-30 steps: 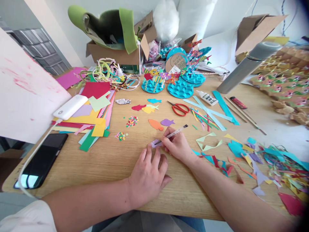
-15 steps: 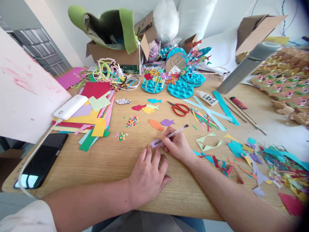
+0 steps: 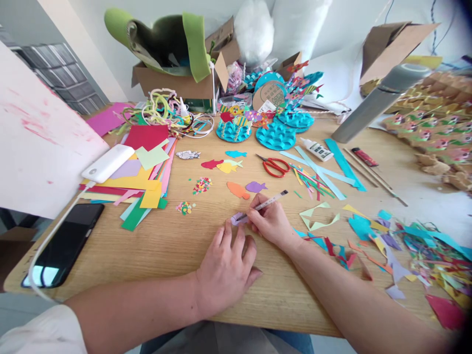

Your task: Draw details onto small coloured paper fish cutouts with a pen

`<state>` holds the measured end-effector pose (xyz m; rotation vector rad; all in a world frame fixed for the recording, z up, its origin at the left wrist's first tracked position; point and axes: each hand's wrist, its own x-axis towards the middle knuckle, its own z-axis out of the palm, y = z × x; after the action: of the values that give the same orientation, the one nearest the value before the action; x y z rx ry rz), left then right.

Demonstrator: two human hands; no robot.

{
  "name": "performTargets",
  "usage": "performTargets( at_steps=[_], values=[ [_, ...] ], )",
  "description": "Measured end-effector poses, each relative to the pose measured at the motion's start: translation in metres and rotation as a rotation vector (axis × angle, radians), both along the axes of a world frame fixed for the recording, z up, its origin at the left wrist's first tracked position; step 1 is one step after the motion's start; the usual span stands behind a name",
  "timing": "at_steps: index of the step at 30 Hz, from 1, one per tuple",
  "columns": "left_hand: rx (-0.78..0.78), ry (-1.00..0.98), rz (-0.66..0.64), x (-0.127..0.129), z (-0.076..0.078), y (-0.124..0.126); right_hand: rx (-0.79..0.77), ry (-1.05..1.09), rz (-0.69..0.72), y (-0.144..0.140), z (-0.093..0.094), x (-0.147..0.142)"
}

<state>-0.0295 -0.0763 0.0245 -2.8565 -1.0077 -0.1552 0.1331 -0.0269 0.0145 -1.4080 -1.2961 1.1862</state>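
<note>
My right hand [image 3: 271,221] is closed around a slim pen [image 3: 272,200], its tip down on a small lilac paper piece [image 3: 237,218]. My left hand [image 3: 229,260] lies on the table with its fingers stretched out, the fingertips pressing the lower edge of that paper. Just beyond the hands are an orange paper fish [image 3: 238,190] and a purple paper fish [image 3: 256,187]. Farther back lie red [image 3: 211,164], yellow [image 3: 226,167] and blue paper fish [image 3: 236,154]. Two small heaps of paper dots [image 3: 202,185] sit left of them.
Red-handled scissors [image 3: 276,166] and a glue bottle [image 3: 317,149] lie beyond my right hand. Paper scraps [image 3: 391,246] spread at the right, near a grey flask [image 3: 379,105]. At the left are coloured paper sheets [image 3: 143,169], a power bank [image 3: 107,163] and a phone [image 3: 64,246].
</note>
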Motion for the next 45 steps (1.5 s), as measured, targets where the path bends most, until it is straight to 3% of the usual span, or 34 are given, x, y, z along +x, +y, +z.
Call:
performTargets(
  at_steps=[45],
  values=[
    [-0.002, -0.011, -0.009, -0.0008, -0.0022, -0.0001, 0.026, 0.024, 0.022, -0.0002, 0.0011, -0.0004]
  ],
)
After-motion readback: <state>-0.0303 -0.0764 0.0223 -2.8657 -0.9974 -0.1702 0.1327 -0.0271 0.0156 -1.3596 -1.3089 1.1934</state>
